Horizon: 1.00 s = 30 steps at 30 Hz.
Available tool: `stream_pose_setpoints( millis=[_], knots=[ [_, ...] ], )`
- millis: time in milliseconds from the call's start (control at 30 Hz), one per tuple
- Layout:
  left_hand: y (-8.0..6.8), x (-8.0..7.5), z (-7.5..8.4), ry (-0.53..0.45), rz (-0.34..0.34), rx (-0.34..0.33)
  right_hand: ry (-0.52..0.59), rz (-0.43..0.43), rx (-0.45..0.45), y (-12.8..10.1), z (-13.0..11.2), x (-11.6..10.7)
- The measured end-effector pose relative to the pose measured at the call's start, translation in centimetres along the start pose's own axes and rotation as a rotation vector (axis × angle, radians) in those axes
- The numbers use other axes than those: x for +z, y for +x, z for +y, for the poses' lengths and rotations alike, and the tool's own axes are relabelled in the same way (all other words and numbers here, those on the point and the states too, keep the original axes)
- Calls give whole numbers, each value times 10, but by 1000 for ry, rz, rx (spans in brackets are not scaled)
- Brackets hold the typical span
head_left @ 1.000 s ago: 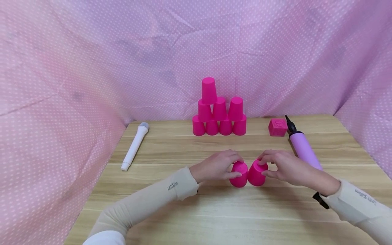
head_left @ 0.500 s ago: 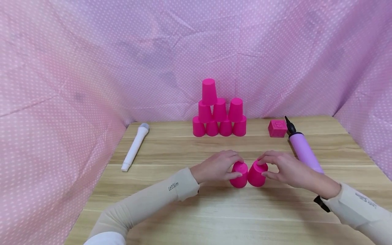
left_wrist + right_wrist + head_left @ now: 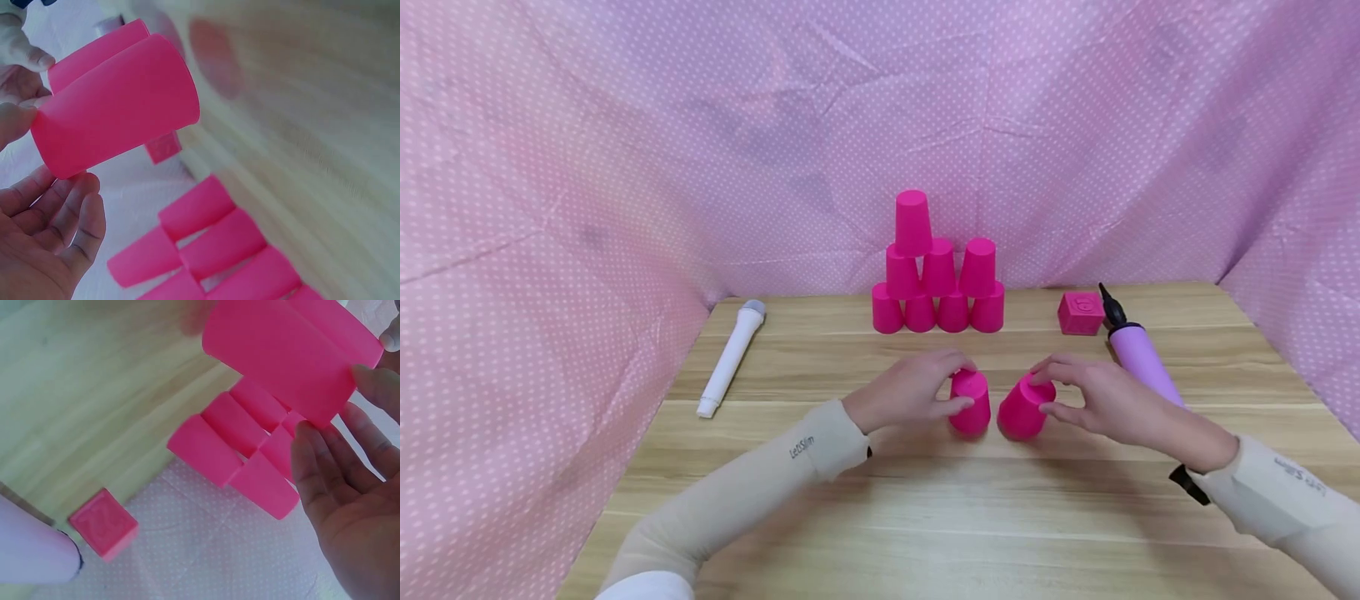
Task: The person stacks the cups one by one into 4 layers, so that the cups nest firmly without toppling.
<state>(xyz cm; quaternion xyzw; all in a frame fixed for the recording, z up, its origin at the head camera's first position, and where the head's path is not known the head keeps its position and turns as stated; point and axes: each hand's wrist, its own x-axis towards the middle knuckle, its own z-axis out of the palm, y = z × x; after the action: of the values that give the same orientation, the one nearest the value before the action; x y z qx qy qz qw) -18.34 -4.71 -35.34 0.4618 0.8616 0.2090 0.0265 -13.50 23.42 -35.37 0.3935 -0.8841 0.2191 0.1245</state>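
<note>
Now, change: we see the left hand (image 3: 904, 390) and its inverted bright-pink plastic cup (image 3: 970, 402) shifted left and slightly back from where they were a second ago; the second inverted pink plastic cup (image 3: 1025, 407) under the right hand (image 3: 1101, 400) has shifted less, so a gap has opened between cups that were touching.
Cups and contents: both held cups stand mouth-down on the light wooden table (image 3: 925, 517), the right one tilted (we cannot see inside either).
Left fingers: curled around the left cup, fingertips on its flat top, thumb on its near side; the left wrist view shows the cup (image 3: 115, 106) pinched at its base end over the open palm (image 3: 44, 247).
Right fingers: fingertips (image 3: 1043, 375) pinch the top rim of the right cup, the thumb low on its side; the right wrist view shows that cup (image 3: 281, 359) held at the fingertips (image 3: 369, 381).
Behind: a pyramid of pink cups (image 3: 937, 275) stands at the table's back edge.
Sides: a white toy microphone (image 3: 730, 357) lies to the left; a pink cube (image 3: 1080, 312) and a lilac hand pump (image 3: 1138, 357) lie to the right.
Surround: pink dotted cloth (image 3: 625, 167).
</note>
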Motion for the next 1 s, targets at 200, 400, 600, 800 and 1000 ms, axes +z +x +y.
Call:
stream_pose_setpoints(
  millis=[200, 400, 600, 800, 1000],
  knots=[
    [-4, -24, -7, -4, 82, 13, -29, 73, -23, 18, 4, -14],
    [-6, -50, -14, 60, 219, 37, -44, 170, -39, 48, 14, -34],
    [-4, -83, -20, 46, 336, 46, -44, 239, -59, 84, 25, -54],
    [1, -124, -26, 82, 481, 55, -44, 244, -2, 122, 35, -70],
    [10, -161, -23, 87, 565, 59, -39, 224, 75, 154, 45, -77]
  ],
)
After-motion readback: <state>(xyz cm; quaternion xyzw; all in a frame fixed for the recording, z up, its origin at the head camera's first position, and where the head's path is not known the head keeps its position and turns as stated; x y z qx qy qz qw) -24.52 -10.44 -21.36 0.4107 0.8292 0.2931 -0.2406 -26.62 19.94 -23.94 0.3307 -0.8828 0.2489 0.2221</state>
